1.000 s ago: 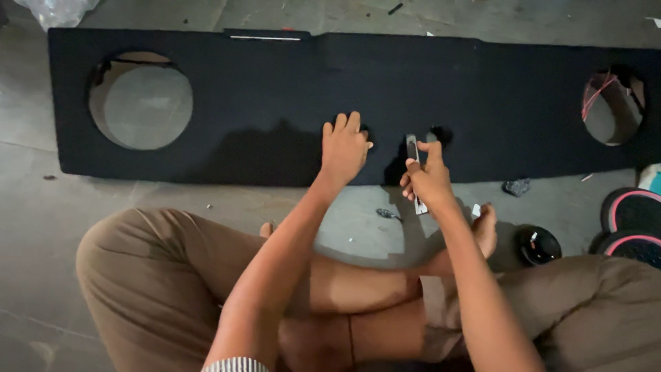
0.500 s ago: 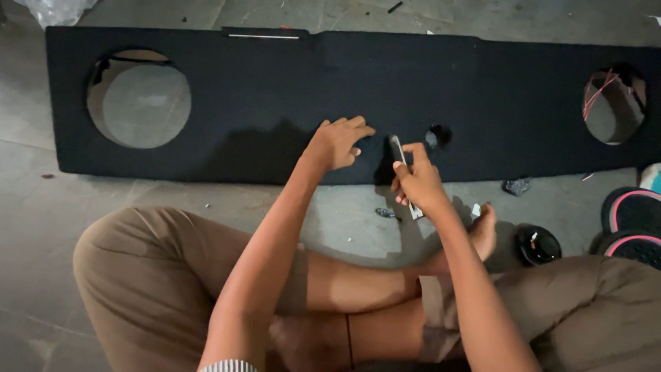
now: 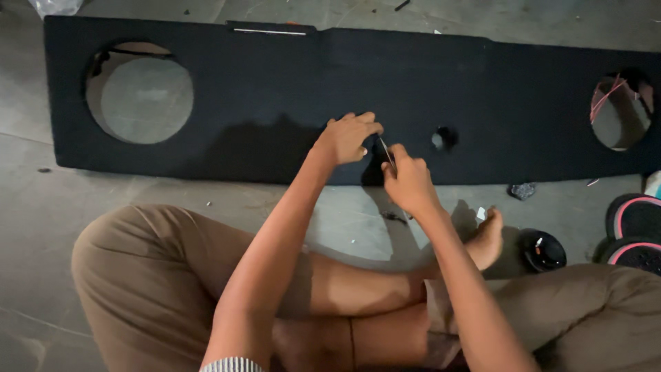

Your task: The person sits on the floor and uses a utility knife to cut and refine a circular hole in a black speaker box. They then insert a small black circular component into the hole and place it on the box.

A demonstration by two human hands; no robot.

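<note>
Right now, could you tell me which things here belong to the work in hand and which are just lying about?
In use:
- black carpeted panel, under the left hand
- thin blade tool, held in the right hand

Lying about:
- small round speaker
- pink-rimmed speakers
- dark scrap

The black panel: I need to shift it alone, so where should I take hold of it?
Probably by the black panel at its big round cut-outs, one near each end; reach from the near long edge, fingers hooked through. It lies flat, long and thin on the floor.
</note>
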